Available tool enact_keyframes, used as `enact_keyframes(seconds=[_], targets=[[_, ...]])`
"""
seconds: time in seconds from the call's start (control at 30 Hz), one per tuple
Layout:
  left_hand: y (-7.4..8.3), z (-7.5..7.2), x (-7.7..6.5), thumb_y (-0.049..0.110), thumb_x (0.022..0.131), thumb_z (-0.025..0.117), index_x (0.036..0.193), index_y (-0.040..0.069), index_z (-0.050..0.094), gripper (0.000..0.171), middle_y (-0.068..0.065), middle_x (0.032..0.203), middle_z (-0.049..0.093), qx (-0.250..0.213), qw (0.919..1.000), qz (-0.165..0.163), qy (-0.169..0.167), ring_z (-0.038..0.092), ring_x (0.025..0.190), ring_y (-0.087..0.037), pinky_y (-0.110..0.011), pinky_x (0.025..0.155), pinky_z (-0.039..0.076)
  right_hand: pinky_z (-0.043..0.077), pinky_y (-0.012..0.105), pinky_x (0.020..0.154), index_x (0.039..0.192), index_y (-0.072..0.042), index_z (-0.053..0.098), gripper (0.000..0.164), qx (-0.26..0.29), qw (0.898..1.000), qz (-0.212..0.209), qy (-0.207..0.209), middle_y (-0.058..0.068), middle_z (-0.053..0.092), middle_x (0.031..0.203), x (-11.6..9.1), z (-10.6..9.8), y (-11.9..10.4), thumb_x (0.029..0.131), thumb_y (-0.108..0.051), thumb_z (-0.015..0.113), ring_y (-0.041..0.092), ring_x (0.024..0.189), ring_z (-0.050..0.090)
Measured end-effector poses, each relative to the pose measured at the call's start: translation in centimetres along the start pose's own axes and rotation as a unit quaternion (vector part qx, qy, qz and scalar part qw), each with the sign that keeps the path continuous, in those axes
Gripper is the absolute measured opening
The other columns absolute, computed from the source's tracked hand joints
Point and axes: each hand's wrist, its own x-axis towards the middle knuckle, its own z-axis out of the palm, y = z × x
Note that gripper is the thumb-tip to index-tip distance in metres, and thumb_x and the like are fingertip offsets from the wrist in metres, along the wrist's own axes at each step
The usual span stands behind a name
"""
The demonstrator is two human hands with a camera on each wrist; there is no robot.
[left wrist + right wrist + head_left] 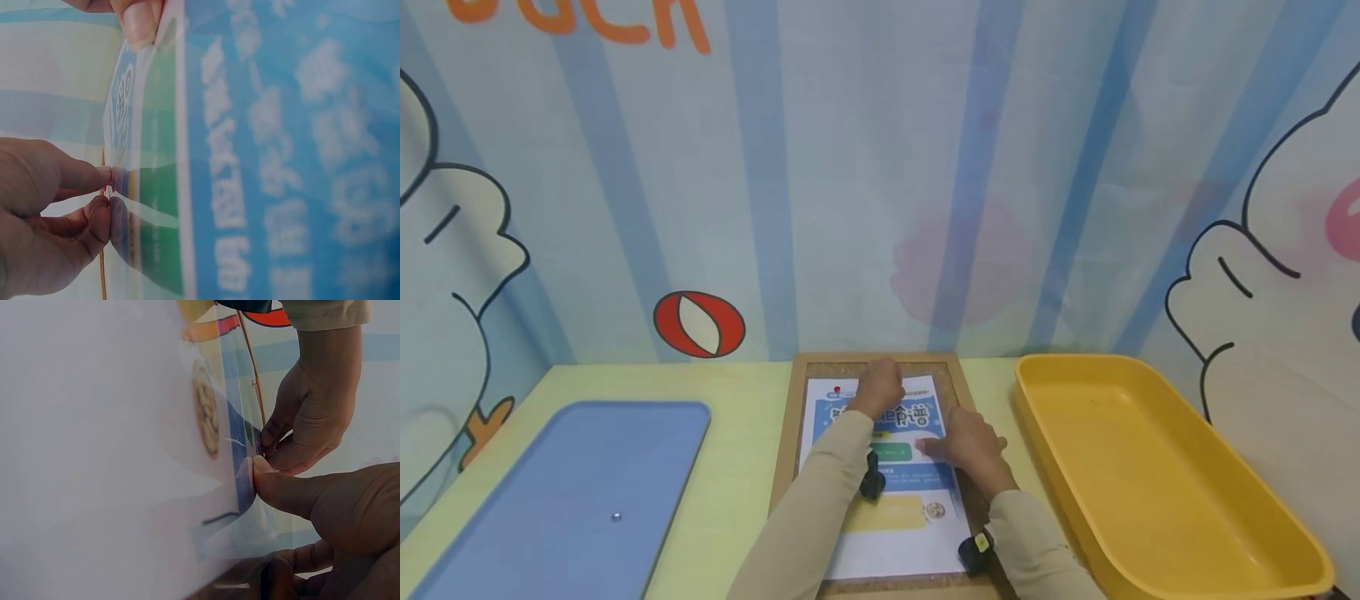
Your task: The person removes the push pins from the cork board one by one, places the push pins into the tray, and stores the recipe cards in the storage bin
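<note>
Left hand [880,388] pinches tiny red pin [110,187] between fingertips, against white-and-blue printed paper sheet [906,483] on wood-framed cork board [827,358]. Right hand [972,446]: thumb touching sheet, apart from fingers.

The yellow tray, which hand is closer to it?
The right hand: it's at the right side of the printed sheet, left of the yellow tray. The left hand is farther left, near the sheet's top.

A pale yellow-green table [741,433] spread across the lower frame. On it lay a shallow blue tray [587,467] at lower left, a wood-framed board [791,417] at lower centre and a deeper yellow tray [1157,475] at lower right.
</note>
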Motion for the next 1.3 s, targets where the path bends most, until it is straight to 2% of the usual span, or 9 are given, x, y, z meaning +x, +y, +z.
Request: enact_keyframes(seconds=[0.1, 0.23, 0.37, 0.5, 0.77, 0.9, 1.03, 1.3], targets=[[0.1, 0.0, -0.1, -0.002, 0.082, 0.069, 0.073, 0.004, 0.064, 0.012, -0.010, 0.077, 0.065, 0.011, 0.9999, -0.002, 0.006, 0.059, 0.074, -0.025, -0.037, 0.071, 0.051, 0.035, 0.065, 0.096, 0.114, -0.004, 0.063, 0.050, 0.001, 1.000, -0.004, -0.002, 0.010, 0.066, 0.086, -0.1, -0.1, 0.0, 0.080, -0.032, 0.084, 0.030, 0.082, 0.058], [0.3, 0.1, -0.1, -0.001, 0.082, 0.070, 0.070, 0.004, 0.062, 0.015, -0.012, 0.078, 0.067, 0.036, 0.9993, 0.002, 0.009, 0.061, 0.073, -0.026, -0.039, 0.073, 0.053, 0.036, 0.065, 0.096, 0.115, -0.003, 0.063, 0.050, 0.000, 1.000, -0.007, -0.002, 0.010, 0.066, 0.085, -0.1, 0.0, 0.0, 0.080, -0.033, 0.084, 0.030, 0.082, 0.058], [0.5, 0.2, -0.1, 0.000, 0.082, 0.070, 0.082, 0.000, 0.070, 0.000, -0.016, 0.088, 0.072, 0.058, 0.9983, 0.001, 0.003, 0.067, 0.079, -0.028, -0.041, 0.079, 0.057, 0.036, 0.065, 0.095, 0.115, -0.004, 0.064, 0.050, -0.001, 1.000, -0.009, -0.002, 0.010, 0.066, 0.084, -0.1, 0.1, 0.1, 0.080, -0.033, 0.084, 0.030, 0.082, 0.058], [0.7, 0.5, 0.0, 0.000, 0.086, 0.068, 0.091, -0.001, 0.073, 0.008, -0.016, 0.093, 0.073, 0.069, 0.9975, -0.003, -0.011, 0.068, 0.082, -0.028, -0.041, 0.082, 0.057, 0.036, 0.065, 0.095, 0.119, -0.005, 0.063, 0.053, -0.001, 1.000, -0.012, -0.002, 0.010, 0.067, 0.086, 0.0, 0.2, 0.1, 0.079, -0.033, 0.084, 0.030, 0.084, 0.059], [1.1, 0.5, -0.1, 0.001, 0.087, 0.067, 0.091, -0.001, 0.074, 0.008, -0.015, 0.091, 0.073, 0.103, 0.9945, 0.017, -0.007, 0.065, 0.080, -0.027, -0.042, 0.082, 0.056, 0.036, 0.064, 0.095, 0.119, -0.007, 0.063, 0.053, -0.001, 1.000, -0.015, 0.003, 0.009, 0.068, 0.087, 0.1, 0.1, 0.1, 0.079, -0.035, 0.084, 0.030, 0.085, 0.059], [1.3, 0.5, 0.1, 0.004, 0.090, 0.066, 0.100, -0.001, 0.074, 0.013, -0.014, 0.095, 0.073, 0.107, 0.9938, 0.006, -0.028, 0.065, 0.084, -0.025, -0.041, 0.090, 0.055, 0.035, 0.065, 0.097, 0.120, -0.008, 0.063, 0.052, 0.000, 1.000, -0.009, 0.000, 0.009, 0.068, 0.087, 0.1, 0.0, 0.0, 0.080, -0.034, 0.083, 0.030, 0.086, 0.059], [1.4, 0.4, 0.1, 0.004, 0.092, 0.065, 0.103, -0.002, 0.073, 0.015, -0.015, 0.099, 0.073, 0.102, 0.9942, 0.003, -0.034, 0.066, 0.090, -0.027, -0.043, 0.097, 0.052, 0.034, 0.065, 0.098, 0.121, -0.008, 0.062, 0.053, 0.005, 1.000, -0.002, -0.004, 0.009, 0.068, 0.088, 0.0, 0.0, 0.0, 0.080, -0.033, 0.084, 0.030, 0.088, 0.059], [1.5, 0.4, 0.0, 0.004, 0.091, 0.066, 0.100, 0.000, 0.072, 0.012, -0.013, 0.093, 0.073, 0.097, 0.9948, 0.003, -0.030, 0.066, 0.080, -0.024, -0.038, 0.081, 0.056, 0.035, 0.063, 0.097, 0.121, -0.008, 0.062, 0.054, -0.001, 1.000, 0.000, -0.002, 0.010, 0.068, 0.089, 0.2, -0.1, 0.1, 0.079, -0.035, 0.084, 0.031, 0.087, 0.060]])
